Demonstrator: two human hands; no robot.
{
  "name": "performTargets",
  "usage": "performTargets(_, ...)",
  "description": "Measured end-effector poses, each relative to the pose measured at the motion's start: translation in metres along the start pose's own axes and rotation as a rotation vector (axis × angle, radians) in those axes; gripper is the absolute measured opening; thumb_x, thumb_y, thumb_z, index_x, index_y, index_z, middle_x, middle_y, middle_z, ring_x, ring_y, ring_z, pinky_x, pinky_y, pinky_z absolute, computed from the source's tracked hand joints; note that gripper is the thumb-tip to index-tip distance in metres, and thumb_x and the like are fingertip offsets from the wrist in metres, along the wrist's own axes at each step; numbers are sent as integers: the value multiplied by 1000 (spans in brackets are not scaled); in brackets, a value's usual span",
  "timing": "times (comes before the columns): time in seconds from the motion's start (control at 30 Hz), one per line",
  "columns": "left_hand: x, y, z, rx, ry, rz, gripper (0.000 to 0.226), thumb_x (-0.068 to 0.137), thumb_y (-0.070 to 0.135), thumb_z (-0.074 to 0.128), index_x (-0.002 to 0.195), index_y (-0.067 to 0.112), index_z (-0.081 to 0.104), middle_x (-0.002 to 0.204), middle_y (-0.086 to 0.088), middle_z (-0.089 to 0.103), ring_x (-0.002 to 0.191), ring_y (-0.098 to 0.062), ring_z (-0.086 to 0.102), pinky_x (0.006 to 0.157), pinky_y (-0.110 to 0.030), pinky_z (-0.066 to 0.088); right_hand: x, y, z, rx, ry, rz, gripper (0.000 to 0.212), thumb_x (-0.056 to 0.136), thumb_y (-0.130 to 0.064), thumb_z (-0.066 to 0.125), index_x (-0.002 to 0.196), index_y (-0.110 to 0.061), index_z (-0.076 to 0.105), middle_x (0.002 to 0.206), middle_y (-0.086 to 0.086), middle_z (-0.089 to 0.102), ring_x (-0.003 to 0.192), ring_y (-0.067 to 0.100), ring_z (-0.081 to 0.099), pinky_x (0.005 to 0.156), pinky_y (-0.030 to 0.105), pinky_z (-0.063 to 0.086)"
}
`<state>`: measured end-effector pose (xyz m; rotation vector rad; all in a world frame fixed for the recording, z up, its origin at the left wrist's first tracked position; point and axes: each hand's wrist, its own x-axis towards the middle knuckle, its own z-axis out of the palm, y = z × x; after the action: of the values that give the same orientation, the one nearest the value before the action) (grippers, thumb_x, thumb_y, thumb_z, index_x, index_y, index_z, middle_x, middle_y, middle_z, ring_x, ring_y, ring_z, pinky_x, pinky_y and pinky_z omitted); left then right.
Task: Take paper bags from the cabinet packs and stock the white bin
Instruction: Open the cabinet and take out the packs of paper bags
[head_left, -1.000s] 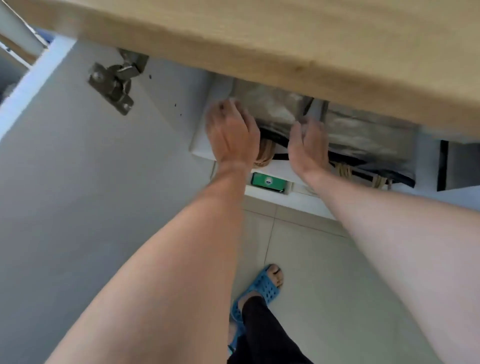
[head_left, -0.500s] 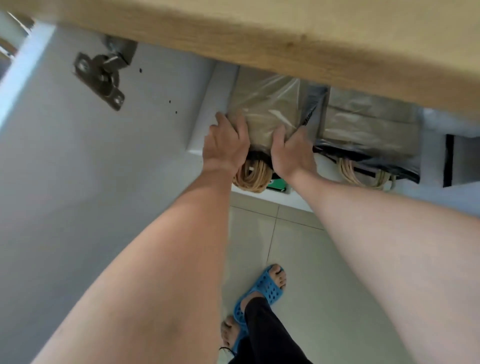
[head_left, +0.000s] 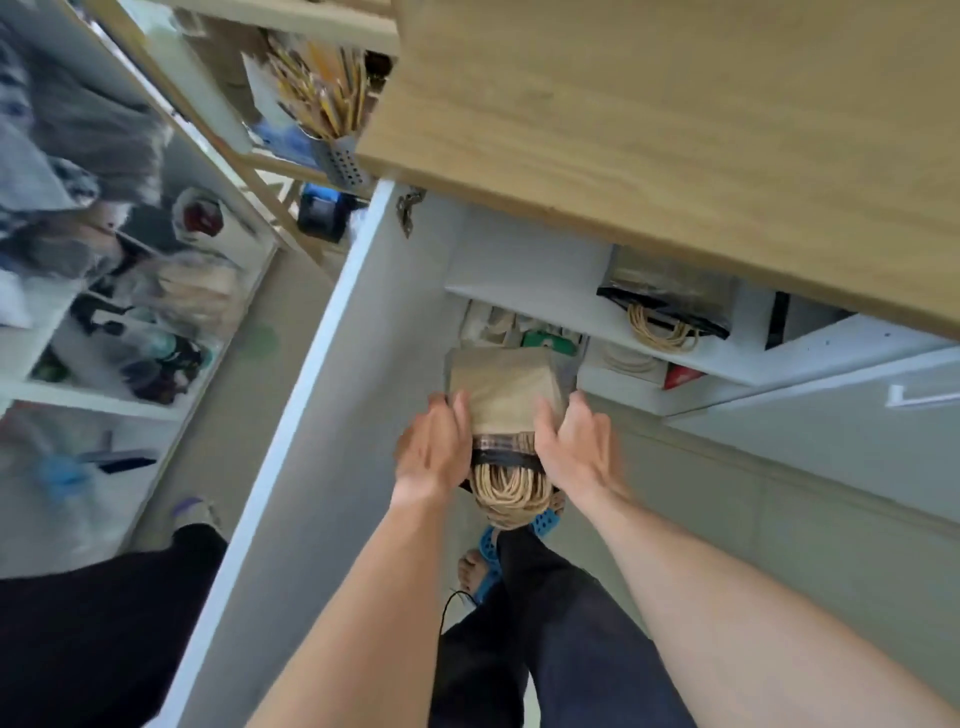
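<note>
A pack of brown paper bags (head_left: 506, 389) wrapped in clear plastic, with a bundle of tan rope handles hanging at its near end, is held out in front of the open cabinet. My left hand (head_left: 434, 444) grips its left side and my right hand (head_left: 574, 441) grips its right side. A second pack of bags (head_left: 670, 301) with rope handles stays on the cabinet shelf (head_left: 545, 296) to the right. The white bin is not in view.
The wooden countertop (head_left: 675, 130) overhangs the cabinet. The open white cabinet door (head_left: 322, 415) stands at my left. A white shelving unit (head_left: 104, 364) with goods, and a person in dark clothing, are further left. My blue sandal (head_left: 488, 561) is on the tiled floor.
Both hands have pulled the left pack off the cabinet shelf and out toward me. My head has drawn back, so the counter, door and shelving now show.
</note>
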<state>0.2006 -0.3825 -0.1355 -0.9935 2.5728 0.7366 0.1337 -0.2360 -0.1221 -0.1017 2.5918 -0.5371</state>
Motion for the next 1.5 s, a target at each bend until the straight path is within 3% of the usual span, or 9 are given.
performTargets(0.1, -58, 1, -35, 89, 93, 47, 32, 103, 27, 22, 111, 11, 48, 103, -15, 62, 82, -41, 61, 61, -40, 41, -56, -11, -23, 44, 24, -40, 49, 96, -56, 39, 104, -10, 52, 70, 3, 58, 58, 21, 57, 52, 31, 44)
performTargets(0.2, -103, 10, -67, -115, 234, -20, 30, 104, 31, 23, 111, 13, 46, 90, -17, 66, 78, -43, 62, 66, -42, 45, -92, -17, -47, 154, 62, -153, 50, 97, -50, 45, 117, -5, 52, 68, -1, 64, 55, 15, 60, 45, 25, 42)
performTargets(0.3, -129, 17, -83, -255, 366, 23, 29, 103, 30, 24, 120, 14, 42, 76, -11, 66, 73, -40, 63, 65, -37, 39, -112, -22, -73, 174, 135, -264, 49, 97, -45, 49, 127, -6, 50, 89, 2, 72, 67, 15, 64, 49, 12, 37)
performTargets(0.47, -125, 50, -106, -392, 480, 144, 32, 99, 39, 21, 121, 20, 35, 64, 4, 59, 65, -34, 63, 65, -41, 44, -99, -31, -115, 171, 345, -403, 74, 88, -64, 32, 141, -14, 45, 110, 1, 72, 90, 21, 70, 67, 26, 51)
performTargets(0.73, -16, 158, -148, -122, 508, 379, 36, 103, 34, 27, 124, 12, 46, 105, -8, 67, 70, -35, 65, 55, -34, 34, 6, -39, -201, 205, 517, -358, 75, 90, -65, 25, 139, -11, 43, 99, 2, 73, 81, 23, 71, 58, 28, 51)
performTargets(0.87, 46, 221, -159, -215, 433, 424, 36, 103, 43, 25, 124, 18, 39, 91, -12, 71, 71, -36, 68, 60, -39, 49, 79, -38, -237, 185, 567, -294, 72, 93, -59, 25, 140, -8, 43, 95, 6, 72, 75, 22, 67, 52, 23, 36)
performTargets(1.03, 136, 271, -156, -206, 392, 409, 35, 103, 44, 23, 122, 19, 39, 88, -13, 71, 73, -37, 67, 63, -39, 49, 176, -47, -258, 202, 559, -225, 67, 94, -60, 34, 139, -11, 41, 100, 6, 73, 79, 26, 70, 57, 28, 48)
performTargets(1.33, 198, 306, -151, -78, 445, 332, 38, 102, 45, 16, 111, 18, 40, 75, -15, 67, 68, -40, 65, 53, -37, 42, 236, -63, -262, -79, 593, -146, 69, 95, -58, 12, 143, -11, 23, 91, 16, 67, 71, 39, 66, 56, 38, 49)
performTargets(1.5, 188, 296, -159, -358, 291, 300, 48, 101, 52, 17, 121, 23, 49, 102, -18, 66, 93, -42, 60, 77, -46, 45, 214, -64, -272, 290, 437, -21, 73, 93, -70, 25, 142, -16, 28, 84, 3, 59, 65, 21, 60, 52, 30, 44)
